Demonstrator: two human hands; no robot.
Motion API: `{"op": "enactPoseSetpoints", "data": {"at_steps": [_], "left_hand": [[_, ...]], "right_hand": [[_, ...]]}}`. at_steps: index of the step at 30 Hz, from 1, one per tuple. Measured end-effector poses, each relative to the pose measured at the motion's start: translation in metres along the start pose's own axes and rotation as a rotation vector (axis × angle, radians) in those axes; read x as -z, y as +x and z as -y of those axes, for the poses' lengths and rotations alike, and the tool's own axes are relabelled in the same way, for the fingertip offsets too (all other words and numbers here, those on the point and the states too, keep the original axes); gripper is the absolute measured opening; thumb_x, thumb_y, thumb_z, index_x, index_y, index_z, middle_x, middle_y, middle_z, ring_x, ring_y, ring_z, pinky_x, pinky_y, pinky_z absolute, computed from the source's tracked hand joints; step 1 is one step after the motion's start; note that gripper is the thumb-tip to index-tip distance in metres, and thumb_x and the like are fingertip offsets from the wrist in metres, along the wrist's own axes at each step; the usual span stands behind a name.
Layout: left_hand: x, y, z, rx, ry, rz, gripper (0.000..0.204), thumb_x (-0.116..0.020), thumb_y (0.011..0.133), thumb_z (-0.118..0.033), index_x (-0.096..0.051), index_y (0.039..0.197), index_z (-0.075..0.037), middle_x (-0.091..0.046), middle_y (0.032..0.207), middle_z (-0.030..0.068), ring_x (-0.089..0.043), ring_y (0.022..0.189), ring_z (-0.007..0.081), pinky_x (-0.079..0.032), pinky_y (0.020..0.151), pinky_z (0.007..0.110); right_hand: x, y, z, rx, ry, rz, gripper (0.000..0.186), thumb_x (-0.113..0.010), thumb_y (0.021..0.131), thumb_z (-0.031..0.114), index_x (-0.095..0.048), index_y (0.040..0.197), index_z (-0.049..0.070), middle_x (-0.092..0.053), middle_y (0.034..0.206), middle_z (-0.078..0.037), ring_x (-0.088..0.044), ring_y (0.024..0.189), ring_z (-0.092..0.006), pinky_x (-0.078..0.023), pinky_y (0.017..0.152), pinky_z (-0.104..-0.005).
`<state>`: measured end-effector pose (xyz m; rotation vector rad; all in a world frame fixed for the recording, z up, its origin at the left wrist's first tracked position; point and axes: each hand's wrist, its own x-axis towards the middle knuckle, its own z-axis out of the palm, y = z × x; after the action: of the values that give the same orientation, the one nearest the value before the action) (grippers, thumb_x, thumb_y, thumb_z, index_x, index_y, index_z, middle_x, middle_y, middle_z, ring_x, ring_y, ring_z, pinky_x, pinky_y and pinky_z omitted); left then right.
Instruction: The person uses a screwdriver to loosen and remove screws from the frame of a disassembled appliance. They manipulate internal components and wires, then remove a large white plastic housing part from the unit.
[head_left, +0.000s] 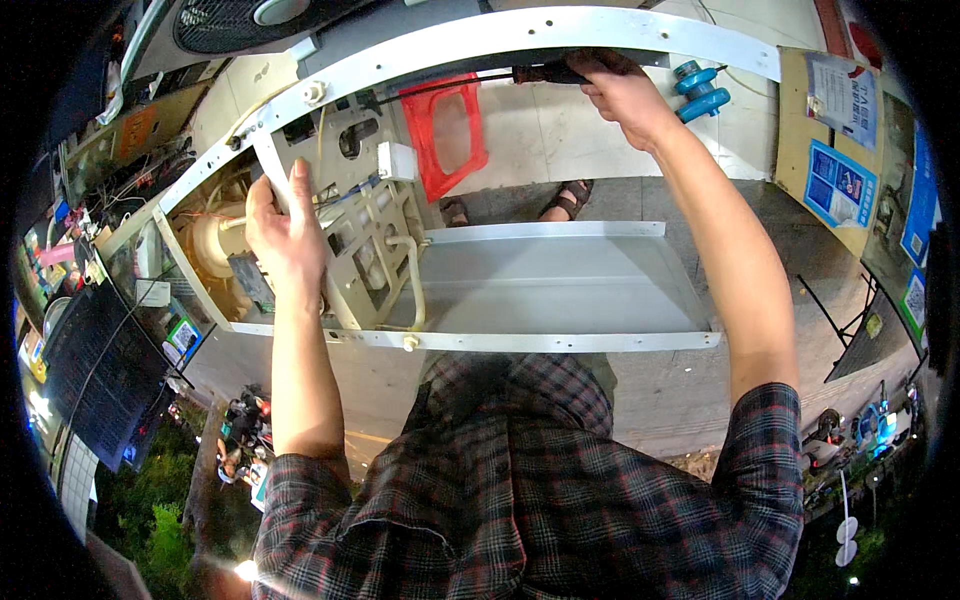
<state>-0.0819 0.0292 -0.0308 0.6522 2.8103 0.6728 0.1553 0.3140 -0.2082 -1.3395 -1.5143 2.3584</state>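
Note:
In front of me is an appliance's open white metal frame [560,342], with a grey inner panel [560,280] on its right. My left hand [288,238] grips a short white crossbar [268,160] on its left part, thumb on one side and fingers on the other. Beneath that hand are a cream perforated metal bracket [350,250], a bent pale hose [416,285] and a round cream part [212,245]. My right hand [628,98] is closed round the black handle of a long screwdriver [535,74]. Its dark shaft points left, toward the bracket, below the far rail [590,38].
A red plastic frame-shaped piece [470,160] lies beyond the appliance. The blue electric blower [700,92] sits on light floor tiles, right of my right hand. A cardboard panel [800,150] stands at the right. Cluttered shelves [80,225] line the left.

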Motion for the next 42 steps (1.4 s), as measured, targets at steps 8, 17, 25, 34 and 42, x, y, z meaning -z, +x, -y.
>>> {"op": "enactPoseSetpoints", "data": {"at_steps": [8, 17, 25, 34, 42], "left_hand": [[0.059, -0.034, -0.003, 0.233, -0.841, 0.04, 0.042, -0.05, 0.1, -0.01, -0.048, 0.138, 0.008, -0.064, 0.115, 0.015, -0.063, 0.105, 0.0191, -0.05, 0.092, 0.029], [0.003, -0.075, -0.036, 0.505, -1.443, 0.859, 0.042, -0.048, 0.104, -0.011, -0.044, 0.143, 0.005, -0.066, 0.114, 0.0141, -0.064, 0.091, 0.0147, -0.054, 0.075, 0.023], [-0.088, -0.039, -0.043, 0.868, -1.374, 0.575, 0.031, -0.048, 0.103, -0.012, -0.053, 0.131, -0.001, -0.051, 0.083, 0.0012, -0.048, 0.072, 0.0119, -0.044, 0.066, 0.026], [-0.144, 0.012, -0.011, 0.789, -1.568, 0.278, 0.021, -0.048, 0.105, -0.017, -0.043, 0.087, -0.01, -0.041, 0.074, 0.0, -0.039, 0.066, 0.0129, -0.037, 0.061, 0.029], [-0.147, 0.014, -0.006, 0.679, -1.555, 0.274, 0.016, -0.047, 0.106, -0.016, -0.044, 0.091, -0.01, -0.042, 0.075, 0.0013, -0.042, 0.07, 0.0144, -0.039, 0.063, 0.029]], "right_hand": [[0.051, -0.096, 0.025, 0.133, -0.175, -0.081, 0.037, -0.06, 0.1, 0.038, -0.065, 0.119, 0.008, -0.048, 0.073, 0.007, -0.04, 0.061, -0.005, -0.032, 0.056, -0.023], [0.089, -0.195, 0.028, 0.049, 0.116, -0.05, 0.026, -0.056, 0.103, 0.031, -0.062, 0.118, 0.01, -0.04, 0.07, 0.008, -0.031, 0.057, -0.0023, -0.023, 0.051, -0.02], [0.025, -0.109, 0.02, 0.05, 0.246, 0.057, 0.031, -0.056, 0.102, 0.034, -0.06, 0.12, 0.008, -0.044, 0.075, 0.006, -0.031, 0.056, -0.0023, -0.023, 0.049, -0.0197], [0.001, -0.065, 0.019, -0.008, 0.105, 0.093, 0.038, -0.06, 0.099, 0.039, -0.061, 0.121, 0.008, -0.045, 0.077, 0.006, -0.031, 0.057, -0.0022, -0.023, 0.049, -0.0206], [-0.005, -0.058, 0.019, 0.0, 0.068, 0.081, 0.036, -0.057, 0.102, 0.038, -0.058, 0.124, 0.009, -0.045, 0.078, 0.006, -0.028, 0.056, -0.0018, -0.021, 0.049, -0.0192]]}}
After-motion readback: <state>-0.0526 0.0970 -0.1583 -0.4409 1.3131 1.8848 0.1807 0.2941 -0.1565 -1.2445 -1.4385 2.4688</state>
